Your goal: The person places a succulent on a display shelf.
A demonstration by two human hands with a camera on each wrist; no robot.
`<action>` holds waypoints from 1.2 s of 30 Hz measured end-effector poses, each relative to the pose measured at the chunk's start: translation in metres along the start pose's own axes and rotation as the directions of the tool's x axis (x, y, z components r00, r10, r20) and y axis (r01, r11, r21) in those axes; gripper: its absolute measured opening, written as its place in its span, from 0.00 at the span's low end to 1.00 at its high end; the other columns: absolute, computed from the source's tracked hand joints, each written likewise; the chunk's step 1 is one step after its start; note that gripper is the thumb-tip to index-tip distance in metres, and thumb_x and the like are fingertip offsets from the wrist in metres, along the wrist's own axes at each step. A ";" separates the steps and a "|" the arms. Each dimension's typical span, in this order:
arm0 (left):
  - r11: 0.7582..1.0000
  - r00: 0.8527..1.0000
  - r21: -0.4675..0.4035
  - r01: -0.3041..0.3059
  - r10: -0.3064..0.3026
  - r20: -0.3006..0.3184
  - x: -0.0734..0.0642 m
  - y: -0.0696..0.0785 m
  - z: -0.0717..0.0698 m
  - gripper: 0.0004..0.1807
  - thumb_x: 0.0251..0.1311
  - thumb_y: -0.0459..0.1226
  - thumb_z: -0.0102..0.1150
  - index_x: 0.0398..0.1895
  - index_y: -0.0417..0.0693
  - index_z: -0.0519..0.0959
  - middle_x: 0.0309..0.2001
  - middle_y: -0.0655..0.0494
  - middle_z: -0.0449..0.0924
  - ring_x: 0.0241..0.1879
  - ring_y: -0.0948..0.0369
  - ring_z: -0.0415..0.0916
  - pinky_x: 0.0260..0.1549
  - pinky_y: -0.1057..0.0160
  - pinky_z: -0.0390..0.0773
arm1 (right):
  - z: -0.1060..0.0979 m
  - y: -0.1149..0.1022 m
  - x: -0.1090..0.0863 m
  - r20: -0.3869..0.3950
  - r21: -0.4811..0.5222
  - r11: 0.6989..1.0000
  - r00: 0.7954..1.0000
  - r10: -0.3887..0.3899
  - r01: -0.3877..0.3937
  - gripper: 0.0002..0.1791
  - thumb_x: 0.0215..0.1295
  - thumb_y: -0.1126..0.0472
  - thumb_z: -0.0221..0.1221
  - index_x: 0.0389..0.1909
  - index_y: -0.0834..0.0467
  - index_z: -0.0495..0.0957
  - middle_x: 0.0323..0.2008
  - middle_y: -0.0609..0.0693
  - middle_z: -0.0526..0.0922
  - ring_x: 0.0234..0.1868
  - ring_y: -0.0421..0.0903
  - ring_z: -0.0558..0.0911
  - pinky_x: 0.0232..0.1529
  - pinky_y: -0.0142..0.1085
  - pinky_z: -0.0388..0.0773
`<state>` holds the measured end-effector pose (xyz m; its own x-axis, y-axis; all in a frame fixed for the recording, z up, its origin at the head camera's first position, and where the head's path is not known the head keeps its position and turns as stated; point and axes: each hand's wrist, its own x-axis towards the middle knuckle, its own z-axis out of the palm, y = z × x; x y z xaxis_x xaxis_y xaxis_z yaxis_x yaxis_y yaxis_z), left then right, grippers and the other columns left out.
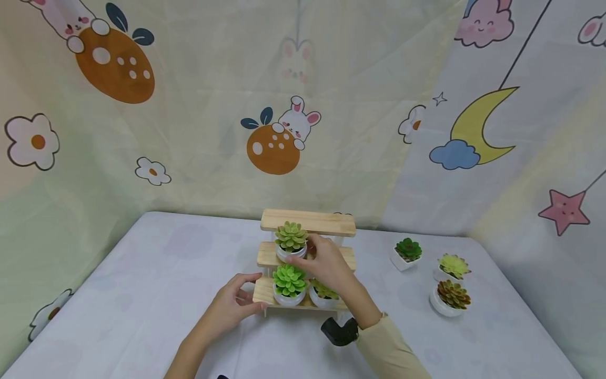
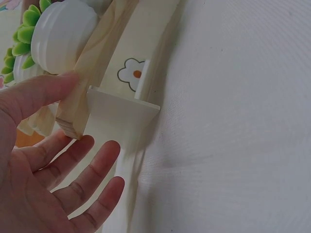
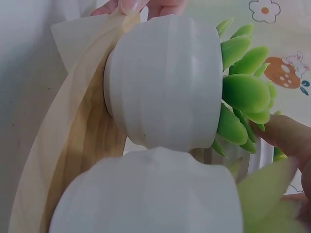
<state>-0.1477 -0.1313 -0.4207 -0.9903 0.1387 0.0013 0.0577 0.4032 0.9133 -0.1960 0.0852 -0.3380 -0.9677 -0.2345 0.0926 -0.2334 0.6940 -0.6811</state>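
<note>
Two plants [image 1: 289,281] on bottom shelf [image 1: 263,291], third plant [image 1: 291,237] behind; three plants [image 1: 453,295] right.

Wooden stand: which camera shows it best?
Head view: the wooden stand shows all three boards. Left wrist catches one end, close up; right wrist gets mostly the bottom board, partly hidden by two white pots.

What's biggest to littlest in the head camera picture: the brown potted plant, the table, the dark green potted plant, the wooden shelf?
Table
Wooden shelf
Brown potted plant
Dark green potted plant, but it's farther back, so real size is unsure.
</note>
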 end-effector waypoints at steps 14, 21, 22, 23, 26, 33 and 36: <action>1.000 1.000 0.009 -0.008 0.008 0.008 0.001 -0.001 0.001 0.33 0.45 0.42 0.72 0.58 0.54 0.72 0.57 0.51 0.71 0.39 0.61 0.75 0.31 0.64 0.75 | -0.001 -0.001 -0.002 0.003 0.018 1.000 1.000 0.007 -0.007 0.29 0.53 0.44 0.65 0.50 0.56 0.71 0.30 0.51 0.73 0.31 0.45 0.69 0.29 0.34 0.66; 1.000 1.000 0.005 -0.001 0.001 0.001 0.000 0.000 0.000 0.33 0.44 0.41 0.72 0.58 0.54 0.72 0.56 0.52 0.71 0.38 0.62 0.75 0.31 0.64 0.75 | -0.003 0.001 -0.003 0.006 0.033 0.999 1.000 -0.011 0.011 0.30 0.54 0.45 0.65 0.54 0.58 0.71 0.33 0.50 0.75 0.33 0.44 0.70 0.32 0.34 0.69; 1.000 1.000 0.007 0.001 -0.001 -0.001 0.000 0.000 0.000 0.33 0.44 0.41 0.72 0.58 0.54 0.72 0.56 0.52 0.71 0.38 0.62 0.75 0.31 0.64 0.75 | -0.003 0.001 -0.003 0.007 0.034 0.999 1.000 -0.012 0.011 0.31 0.54 0.46 0.65 0.54 0.58 0.71 0.33 0.51 0.75 0.33 0.45 0.70 0.32 0.34 0.69; 1.000 1.000 0.008 0.002 -0.002 -0.003 0.000 0.000 0.000 0.34 0.44 0.41 0.72 0.58 0.53 0.72 0.56 0.52 0.71 0.38 0.62 0.75 0.31 0.64 0.75 | -0.002 0.001 -0.003 0.007 0.034 0.999 1.000 -0.013 0.013 0.31 0.54 0.46 0.65 0.55 0.59 0.71 0.34 0.51 0.75 0.33 0.44 0.71 0.32 0.34 0.69; 1.000 1.000 0.010 0.002 -0.002 -0.009 0.000 0.000 0.000 0.34 0.44 0.41 0.72 0.58 0.53 0.72 0.56 0.52 0.71 0.38 0.62 0.75 0.31 0.64 0.75 | -0.002 0.001 -0.003 0.003 0.034 0.999 1.000 -0.015 0.015 0.32 0.54 0.47 0.65 0.55 0.60 0.71 0.35 0.50 0.77 0.34 0.44 0.72 0.33 0.34 0.71; 1.000 1.000 0.007 0.009 -0.009 0.000 0.002 0.000 0.000 0.34 0.44 0.41 0.72 0.58 0.53 0.72 0.56 0.52 0.71 0.38 0.61 0.75 0.32 0.64 0.75 | -0.002 0.001 -0.003 0.011 0.041 0.999 1.000 -0.004 0.003 0.31 0.54 0.48 0.65 0.55 0.60 0.71 0.35 0.50 0.77 0.35 0.44 0.72 0.34 0.34 0.71; 1.000 1.000 0.011 0.009 -0.009 0.002 0.002 0.000 0.001 0.34 0.44 0.41 0.72 0.58 0.53 0.72 0.56 0.51 0.71 0.38 0.61 0.75 0.32 0.65 0.75 | -0.002 0.001 -0.003 0.014 0.037 0.999 1.000 -0.002 0.002 0.30 0.54 0.48 0.66 0.54 0.61 0.71 0.35 0.50 0.77 0.34 0.44 0.72 0.33 0.33 0.71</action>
<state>-0.1496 -0.1306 -0.4214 -0.9906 0.1367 -0.0077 0.0502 0.4147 0.9086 -0.1939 0.0885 -0.3375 -0.9658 -0.2455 0.0838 -0.2312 0.6678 -0.7076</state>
